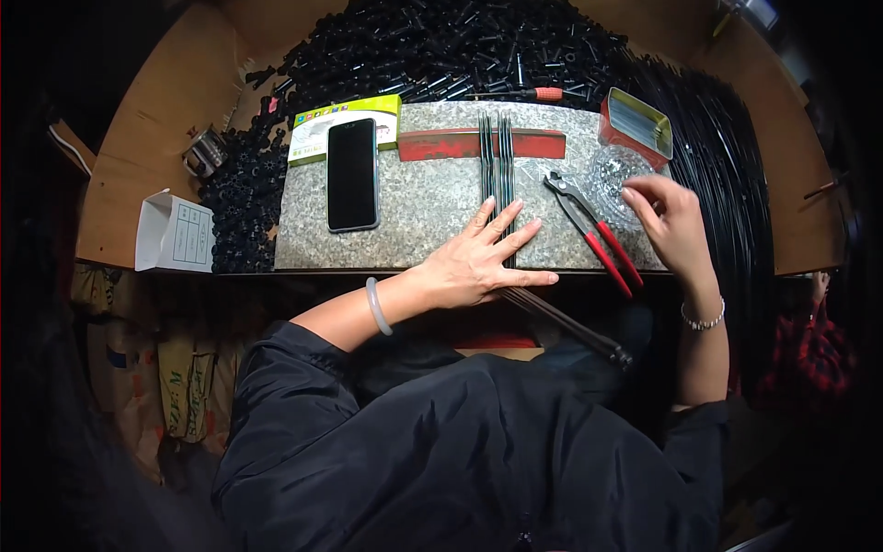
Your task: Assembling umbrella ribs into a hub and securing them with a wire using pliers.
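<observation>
My left hand [471, 261] lies flat with its fingers spread across several thin black rods [495, 175]. The far ends of the rods rest over a worn red bar [437, 145]; their other ends jut past the slab's front edge. My right hand [676, 221] is raised at the right, thumb and fingertips pinched together beside a clear dish [618, 173] of small shiny metal bits. What the pinch holds, if anything, is too small to make out. Between my hands lie red-handled pliers [593, 230], their jaws pointing away from me.
A speckled stone slab [414, 235] carries a phone [353, 175], a yellow-green box [306, 143] and a red tin [635, 145]. Behind are a red-handled tool [549, 94] and heaped black parts [441, 51]. Long black rods [727, 138] pile rightward. Leftward stand a white carton [175, 235] and metal mug [204, 152].
</observation>
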Tool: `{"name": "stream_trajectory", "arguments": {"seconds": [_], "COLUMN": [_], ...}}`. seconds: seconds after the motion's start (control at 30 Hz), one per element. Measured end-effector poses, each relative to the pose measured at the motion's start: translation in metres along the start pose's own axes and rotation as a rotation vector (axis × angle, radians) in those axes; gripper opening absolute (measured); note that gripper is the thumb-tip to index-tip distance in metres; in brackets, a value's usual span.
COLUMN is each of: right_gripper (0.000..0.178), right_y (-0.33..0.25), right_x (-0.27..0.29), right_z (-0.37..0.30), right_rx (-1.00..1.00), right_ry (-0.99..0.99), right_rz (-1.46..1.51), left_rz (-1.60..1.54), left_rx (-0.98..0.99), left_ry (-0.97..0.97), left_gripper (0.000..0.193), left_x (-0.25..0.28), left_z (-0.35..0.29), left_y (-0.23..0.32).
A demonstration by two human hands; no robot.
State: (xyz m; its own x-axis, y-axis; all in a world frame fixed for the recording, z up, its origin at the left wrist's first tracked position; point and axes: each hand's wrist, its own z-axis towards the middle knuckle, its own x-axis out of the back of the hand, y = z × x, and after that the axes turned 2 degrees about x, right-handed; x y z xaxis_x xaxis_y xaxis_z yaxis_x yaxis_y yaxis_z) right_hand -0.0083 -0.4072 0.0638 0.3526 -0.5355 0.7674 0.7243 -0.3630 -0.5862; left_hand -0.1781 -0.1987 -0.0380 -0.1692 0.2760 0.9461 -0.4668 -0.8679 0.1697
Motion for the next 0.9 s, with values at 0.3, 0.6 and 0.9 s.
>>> {"name": "stream_trajectory", "arguments": {"seconds": [0.3, 0.6, 0.9], "right_gripper": [0.037, 0.024, 0.012], "right_y": [-0.013, -0.006, -0.006], "right_x": [-0.108, -0.133, -0.125], "right_z": [0.078, 0.089, 0.085], "right_rx": [-0.339, -0.571, -0.61], "right_ry": [-0.253, -0.302, -0.217], "right_rz": [0.234, 0.537, 0.906], "left_rz": [-0.031, -0.067, -0.054], "left_rx": [-0.023, -0.003, 0.003], "left_ry": [0.01, -0.005, -0.016], "left_gripper": [0.071, 0.072, 0.071], "left_x": [-0.002, -0.001, 0.002], "left_z": [0.002, -0.001, 0.0], "left_y": [-0.002, -0.002, -0.003]}}
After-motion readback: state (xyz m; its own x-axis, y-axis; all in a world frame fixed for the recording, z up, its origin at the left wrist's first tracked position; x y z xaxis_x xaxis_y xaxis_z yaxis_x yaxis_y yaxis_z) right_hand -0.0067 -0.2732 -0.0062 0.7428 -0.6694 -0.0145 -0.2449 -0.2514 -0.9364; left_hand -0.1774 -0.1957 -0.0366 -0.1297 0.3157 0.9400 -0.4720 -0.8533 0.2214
